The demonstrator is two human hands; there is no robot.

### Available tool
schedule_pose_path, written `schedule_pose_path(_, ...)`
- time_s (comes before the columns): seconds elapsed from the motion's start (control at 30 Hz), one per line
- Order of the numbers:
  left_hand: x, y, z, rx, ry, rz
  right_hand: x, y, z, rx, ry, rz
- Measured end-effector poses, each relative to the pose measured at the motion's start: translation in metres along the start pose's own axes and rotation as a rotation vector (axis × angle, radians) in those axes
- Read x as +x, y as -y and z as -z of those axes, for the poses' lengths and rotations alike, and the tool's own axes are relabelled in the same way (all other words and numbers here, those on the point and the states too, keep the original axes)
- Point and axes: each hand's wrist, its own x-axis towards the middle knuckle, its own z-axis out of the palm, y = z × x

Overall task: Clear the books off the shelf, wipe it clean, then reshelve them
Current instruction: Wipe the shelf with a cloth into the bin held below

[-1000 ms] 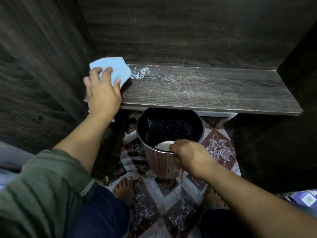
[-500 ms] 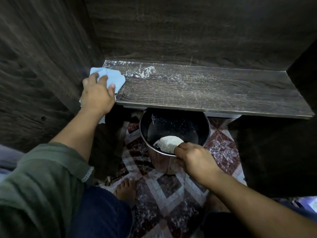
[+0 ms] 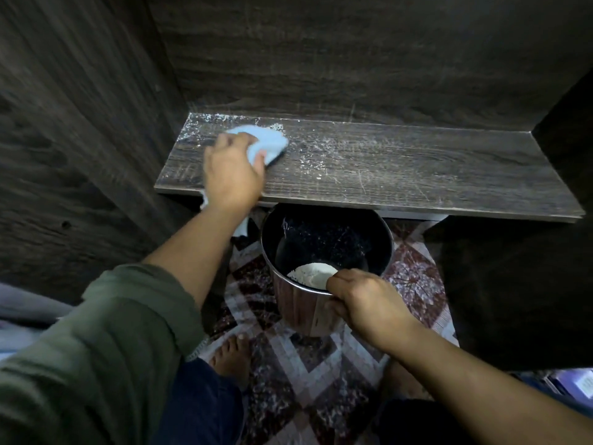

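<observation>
Wiping step: the left hand (image 3: 232, 170) grips the blue cloth (image 3: 272, 141) far left on the bookless shelf (image 3: 417, 168). The right hand (image 3: 362, 303) holds the bin (image 3: 327, 252) below its near edge. Next, likely: sweep the white dust (image 3: 314, 149) into it.

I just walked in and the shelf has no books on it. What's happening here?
A person is mid-wipe. The left hand holds a light blue cloth against the left part of the dark wooden shelf, which is speckled with white dust. The right hand grips the rim of a bin below the shelf's front edge, with white powder collected inside.
</observation>
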Motion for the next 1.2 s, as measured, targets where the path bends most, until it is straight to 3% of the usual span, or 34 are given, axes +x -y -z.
schedule_pose_path(0.13, 0.016, 0.042, 0.025, 0.237, -0.159, 0.227, -0.004, -0.004, -0.002, 0.003, -0.006, -0.003)
schedule_pose_path(0.23, 0.011, 0.061, 0.018, 0.328, -0.033, 0.196, -0.004, -0.005, -0.001, 0.009, 0.005, -0.001)
schedule_pose_path(0.37, 0.008, 0.054, -0.002, 0.33, 0.08, 0.278, -0.005, -0.002, 0.004, -0.006, -0.03, -0.006)
schedule_pose_path(0.53, -0.014, 0.014, -0.021, 0.249, 0.127, 0.008, -0.011, -0.006, 0.006, 0.006, -0.025, 0.004)
schedule_pose_path(0.67, -0.034, -0.03, -0.028, 0.029, 0.167, -0.183, -0.015, -0.009, 0.008, 0.002, -0.018, 0.009)
schedule_pose_path(0.73, -0.028, -0.039, -0.025, -0.065, 0.127, -0.227, -0.018, -0.011, 0.01, 0.021, -0.005, 0.008)
schedule_pose_path(0.9, 0.015, -0.042, -0.014, -0.012, -0.024, -0.329, -0.021, -0.014, 0.013, 0.021, 0.008, 0.005)
schedule_pose_path(0.97, 0.027, -0.043, -0.021, 0.004, 0.067, -0.335, -0.019, -0.015, 0.012, 0.036, 0.014, -0.002)
schedule_pose_path(1.1, 0.034, -0.048, -0.048, 0.207, 0.436, -0.286, -0.018, -0.012, 0.014, 0.052, 0.034, -0.02)
schedule_pose_path(1.2, 0.03, -0.053, -0.055, 0.205, 0.487, -0.332, -0.018, -0.012, 0.016, 0.054, 0.044, -0.03)
